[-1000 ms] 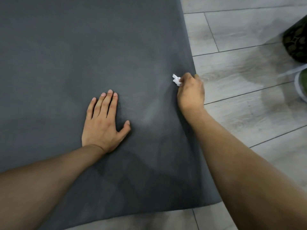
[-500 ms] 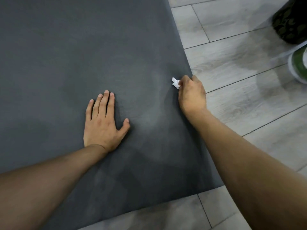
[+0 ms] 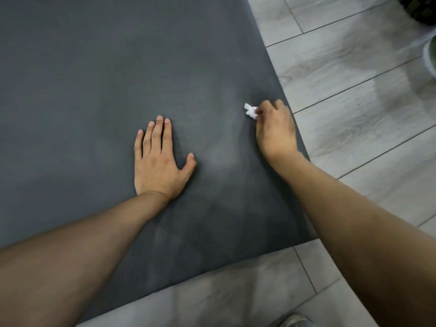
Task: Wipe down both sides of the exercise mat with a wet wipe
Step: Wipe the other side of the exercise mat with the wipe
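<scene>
Mat (image 3: 94,90), dark grey, lies flat on the floor (image 3: 354,95); we see its near and right edges. Our left hand (image 3: 158,164) rests palm-down on the mat, well in from the right edge, fingers straight and close together, thumb spread. Further right, a crumpled white wipe (image 3: 250,111) touches the mat near its right edge. Our right hand (image 3: 276,131) pinches the wipe, fingers curled.

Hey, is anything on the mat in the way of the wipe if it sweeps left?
Only the left hand: it lies flat on the mat, left of the wipe and nearer to the person. A sweep toward the near left would meet it. Nothing else shows on the mat.
</scene>
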The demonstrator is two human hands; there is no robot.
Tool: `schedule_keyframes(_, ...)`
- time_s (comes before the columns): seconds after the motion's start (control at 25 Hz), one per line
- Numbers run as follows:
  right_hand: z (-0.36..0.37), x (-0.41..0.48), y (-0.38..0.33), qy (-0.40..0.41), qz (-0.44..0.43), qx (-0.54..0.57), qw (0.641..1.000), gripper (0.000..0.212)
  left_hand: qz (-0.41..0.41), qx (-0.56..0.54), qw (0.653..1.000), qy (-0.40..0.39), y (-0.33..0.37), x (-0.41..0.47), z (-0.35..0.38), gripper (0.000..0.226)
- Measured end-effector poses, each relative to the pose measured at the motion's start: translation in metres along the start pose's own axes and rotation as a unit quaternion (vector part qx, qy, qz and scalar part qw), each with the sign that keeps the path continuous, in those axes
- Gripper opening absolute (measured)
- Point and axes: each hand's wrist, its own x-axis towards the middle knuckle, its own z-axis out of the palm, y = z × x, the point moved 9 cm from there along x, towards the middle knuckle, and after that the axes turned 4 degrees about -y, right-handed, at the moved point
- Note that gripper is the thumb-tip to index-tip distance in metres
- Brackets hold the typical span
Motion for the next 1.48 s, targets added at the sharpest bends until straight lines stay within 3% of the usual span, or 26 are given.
schedule_keyframes(0.12,0.002,-0.019,-0.004,0.018,0.093,0.035,0.995,0.016,0.005,-0.001,1.000,0.005,0.002,0.000,0.001,0.089)
schedule_keyframes(0.16,0.003,-0.037,-0.024,0.022,0.082,0.063,0.994,0.013,0.004,-0.004,1.000,0.004,0.001,0.000,0.001,0.089)
schedule_keyframes(0.32,0.021,-0.101,-0.094,-0.061,-0.148,0.101,0.982,0.010,0.011,-0.012,1.000,0.008,-0.001,-0.001,-0.001,0.089)
schedule_keyframes(0.4,0.012,-0.070,-0.068,-0.060,-0.182,0.048,0.980,0.009,0.021,-0.014,1.000,0.004,0.001,-0.004,0.002,0.088)
schedule_keyframes(0.52,-0.007,-0.008,0.020,0.009,0.015,0.009,1.000,0.014,0.030,-0.006,0.999,0.016,0.000,-0.003,0.005,0.088)
schedule_keyframes(0.64,-0.002,-0.034,0.008,0.001,0.077,0.037,0.996,0.018,0.036,-0.015,0.999,-0.003,-0.001,-0.002,0.007,0.088)
schedule_keyframes(0.76,0.015,-0.104,-0.062,-0.076,-0.061,0.112,0.989,0.011,0.030,-0.020,0.999,-0.002,-0.001,-0.003,0.004,0.089)
schedule_keyframes(0.84,0.017,-0.117,-0.068,-0.117,-0.147,0.078,0.979,0.010,0.028,-0.026,0.999,-0.007,-0.003,-0.005,0.005,0.090)
schedule_keyframes(0.88,0.011,-0.100,-0.048,-0.105,-0.137,0.050,0.984,0.011,0.029,-0.030,0.999,-0.001,-0.001,-0.005,0.004,0.089)
schedule_keyframes(0.96,-0.004,-0.057,0.004,-0.053,-0.020,0.010,0.998,0.014,0.027,-0.033,0.999,0.003,-0.001,-0.003,0.003,0.088)
schedule_keyframes(1.08,-0.008,-0.047,0.043,0.008,0.140,0.023,0.990,0.019,0.039,-0.039,0.998,0.013,0.001,-0.004,0.005,0.082)
schedule_keyframes(1.2,0.008,-0.096,-0.012,0.009,0.096,0.087,0.991,0.012,0.048,-0.051,0.997,0.021,0.001,-0.003,0.004,0.069)
schedule_keyframes(1.28,0.018,-0.134,-0.050,-0.036,-0.015,0.104,0.994,0.007,0.104,-0.060,0.991,0.064,0.010,-0.008,-0.005,0.053)
schedule_keyframes(1.36,0.011,-0.139,-0.050,-0.063,-0.101,0.070,0.990,0.006,0.233,-0.054,0.964,0.118,0.032,-0.021,-0.013,0.044)
schedule_keyframes(1.4,0.001,-0.136,-0.037,-0.052,-0.126,0.030,0.990,0.007,0.300,-0.045,0.946,0.111,0.043,-0.027,-0.013,0.048)
schedule_keyframes(1.48,-0.021,-0.140,0.011,-0.011,-0.094,-0.029,0.995,0.009,0.368,-0.012,0.927,0.064,0.058,-0.030,-0.011,0.055)
